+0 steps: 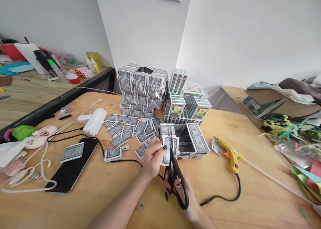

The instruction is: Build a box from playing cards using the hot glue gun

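Note:
My left hand pinches a patterned playing card, held upright above the table. In my right hand are black-handled scissors, their blades pointing away from me across the card. Just behind the card sits an open-topped box made of cards. Loose cards lie spread to the left of this box. A taller stacked structure of cards stands at the back.
Green card packs are stacked behind the box. A yellow glue gun with a black cord lies at right. To the left are a black phone, a white power strip and cables. A cardboard box stands far right.

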The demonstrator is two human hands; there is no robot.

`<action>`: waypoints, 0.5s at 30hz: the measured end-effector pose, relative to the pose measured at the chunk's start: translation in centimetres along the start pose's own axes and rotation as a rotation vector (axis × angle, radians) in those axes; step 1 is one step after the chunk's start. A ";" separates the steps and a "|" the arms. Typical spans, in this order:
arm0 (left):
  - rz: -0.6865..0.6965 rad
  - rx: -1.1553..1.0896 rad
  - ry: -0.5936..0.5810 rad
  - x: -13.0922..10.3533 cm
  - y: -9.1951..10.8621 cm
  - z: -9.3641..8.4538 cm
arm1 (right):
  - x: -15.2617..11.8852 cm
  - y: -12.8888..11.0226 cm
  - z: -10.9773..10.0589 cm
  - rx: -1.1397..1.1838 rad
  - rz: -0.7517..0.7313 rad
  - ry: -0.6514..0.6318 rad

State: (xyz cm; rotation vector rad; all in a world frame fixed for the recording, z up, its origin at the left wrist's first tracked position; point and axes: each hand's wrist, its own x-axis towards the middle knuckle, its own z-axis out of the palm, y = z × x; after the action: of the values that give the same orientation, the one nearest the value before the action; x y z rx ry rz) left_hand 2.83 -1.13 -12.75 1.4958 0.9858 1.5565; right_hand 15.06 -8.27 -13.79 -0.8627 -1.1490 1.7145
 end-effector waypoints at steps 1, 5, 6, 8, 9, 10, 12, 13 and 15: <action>-0.001 0.004 -0.002 0.0 0.0 0.0 | 0.0 0.0 -0.1 -0.004 0.004 0.002; -0.022 0.005 -0.011 0.3 -0.1 -0.2 | 0.0 0.1 -0.5 -0.029 0.002 -0.005; -0.042 -0.004 0.000 0.4 -0.2 -0.3 | 0.1 0.0 -0.6 -0.037 0.002 -0.011; -0.098 -0.029 0.044 0.6 -0.3 -0.4 | 0.1 -0.2 -0.5 -0.052 0.010 -0.022; -0.128 -0.041 0.063 0.7 -0.3 -0.5 | 0.2 -0.3 -0.5 -0.063 0.015 -0.024; -0.154 -0.048 0.080 0.7 -0.3 -0.5 | 0.2 -0.4 -0.4 -0.076 0.017 -0.024; -0.190 -0.048 0.104 0.7 0.0 -0.3 | 0.2 -0.6 -0.1 -0.108 0.018 -0.022; -0.203 -0.046 0.111 0.7 0.2 -0.2 | 0.2 -0.8 0.0 -0.125 0.018 -0.021; -0.210 -0.043 0.121 0.5 0.6 0.2 | 0.2 -1.0 0.3 -0.152 0.016 -0.028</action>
State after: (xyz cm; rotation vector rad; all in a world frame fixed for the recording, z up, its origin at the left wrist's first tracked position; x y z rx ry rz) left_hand 3.02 -0.90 -11.93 1.2369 1.1332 1.5199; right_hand 15.05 -8.02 -12.78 -0.9447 -1.3079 1.6728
